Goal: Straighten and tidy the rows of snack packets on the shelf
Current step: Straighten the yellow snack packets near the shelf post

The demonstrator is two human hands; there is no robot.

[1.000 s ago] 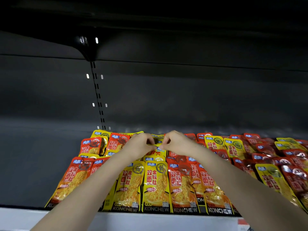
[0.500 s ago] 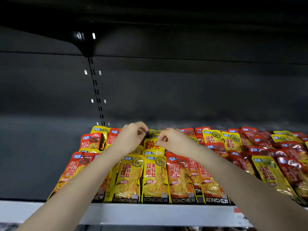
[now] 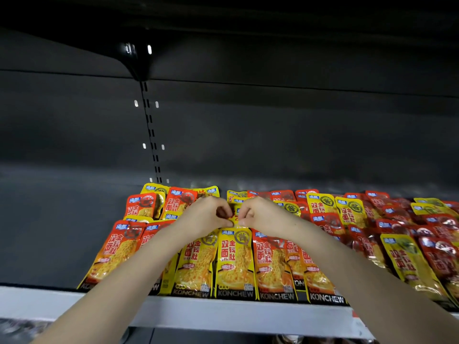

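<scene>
Red and yellow snack packets (image 3: 270,266) cover the shelf (image 3: 223,312) from about its middle to its right end. They reach from the pale front edge back toward the dark rear panel (image 3: 273,135) and lie in overlapping rows like shingles.

In the front row each packet's long axis runs front to back. The black "KONCHEW" bottoms sit along the front edge and the blue-logo tops point at the rear panel. The middle packets of that row stand straight in the view. Those at its left end slant with their tops leaning right, and those toward the right end slant with their tops leaning left. The rows behind are looser, with red and yellow packets mixed and lying at differing angles.

Both bare forearms come up from the bottom corners and meet over the second row, just behind the centre front-row packet (image 3: 234,264). The left hand (image 3: 207,217) and the right hand (image 3: 263,216) are curled, knuckles up. Each pinches one side of a yellow packet (image 3: 234,216) between thumb and fingertips. Only a narrow strip of this packet shows between the hands, so I cannot tell which way its long axis points.

A slotted upright (image 3: 152,135) runs up the rear panel behind the left end of the rows to a black bracket (image 3: 136,62).
</scene>
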